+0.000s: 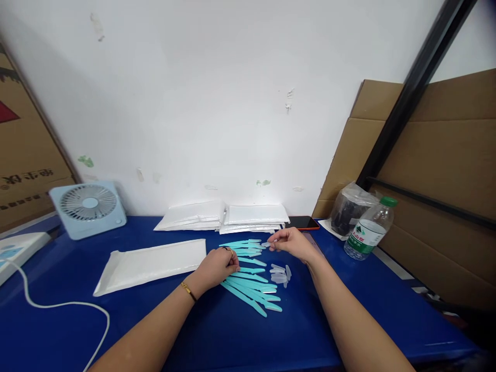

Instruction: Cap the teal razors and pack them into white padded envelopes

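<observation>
Several turquoise eyebrow razors (251,297) lie fanned out on the blue table, their blade ends pointing right. My left hand (217,267) is closed over the handles in the upper part of the fan, its fingertips pinched on a razor handle that they partly hide. Between the thumb and fingers of my right hand (291,244) is a small clear plastic blade cap (266,244), at the tip of an upper razor. Whether the cap sits on the blade I cannot tell. A small heap of clear blade caps (279,276) lies right of the razors, below my right hand.
Left of the razors lies a white padded mailer (155,266); stacked white packets (253,214) rest against the wall. A phone (302,223), a water bottle (370,230) and a bagged dark item (346,212) stand right. At left are a blue fan (90,206) and a white cable (65,305).
</observation>
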The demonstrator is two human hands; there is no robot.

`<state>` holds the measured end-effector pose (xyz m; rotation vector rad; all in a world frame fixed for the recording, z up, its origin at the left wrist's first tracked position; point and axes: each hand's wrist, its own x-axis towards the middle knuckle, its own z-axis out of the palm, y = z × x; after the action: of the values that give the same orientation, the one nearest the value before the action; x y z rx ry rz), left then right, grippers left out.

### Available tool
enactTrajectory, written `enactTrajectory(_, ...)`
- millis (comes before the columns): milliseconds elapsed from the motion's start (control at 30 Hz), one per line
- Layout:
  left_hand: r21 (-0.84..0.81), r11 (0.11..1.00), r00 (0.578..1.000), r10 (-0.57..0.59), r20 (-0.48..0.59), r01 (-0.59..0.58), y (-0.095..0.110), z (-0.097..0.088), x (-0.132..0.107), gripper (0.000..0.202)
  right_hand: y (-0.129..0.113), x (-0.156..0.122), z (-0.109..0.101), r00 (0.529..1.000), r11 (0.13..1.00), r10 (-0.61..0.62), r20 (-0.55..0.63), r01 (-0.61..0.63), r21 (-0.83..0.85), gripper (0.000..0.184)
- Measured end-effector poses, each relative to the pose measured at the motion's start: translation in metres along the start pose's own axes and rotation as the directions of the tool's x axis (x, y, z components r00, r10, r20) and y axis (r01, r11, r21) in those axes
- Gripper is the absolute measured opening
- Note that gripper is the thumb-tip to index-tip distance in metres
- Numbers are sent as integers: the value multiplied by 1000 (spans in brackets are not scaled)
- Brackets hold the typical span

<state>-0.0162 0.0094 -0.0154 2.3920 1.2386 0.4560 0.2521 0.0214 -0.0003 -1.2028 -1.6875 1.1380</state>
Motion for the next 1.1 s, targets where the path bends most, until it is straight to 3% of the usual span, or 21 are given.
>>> enactTrajectory(267, -55, 998, 985, -53, -165, 44, -3, -4, 4, 13, -7, -2, 5, 1000, 1000, 12, 14, -12, -9, 30)
enactTrajectory(567, -30, 998, 983, -59, -171, 55, -3, -5, 3, 12, -12, -4, 8, 1000, 1000, -9, -1, 9, -23, 27)
enactTrajectory(733, -35, 998, 986, -54, -160, 49, -1, -5, 4, 13, -12, -3, 18, 998, 1000, 6, 59, -5, -22, 32)
enactTrajectory(967, -202, 978, 984, -81, -157, 49, -1, -2, 9, 19, -7, 0, 29, 997, 1000, 5, 74, -6, 8, 39)
enactTrajectory(1100, -178, 983, 986, -66, -153, 39, -2, 2, 10, 19, -7, -1, 25, 994, 998, 27, 105, -21, -64, 41)
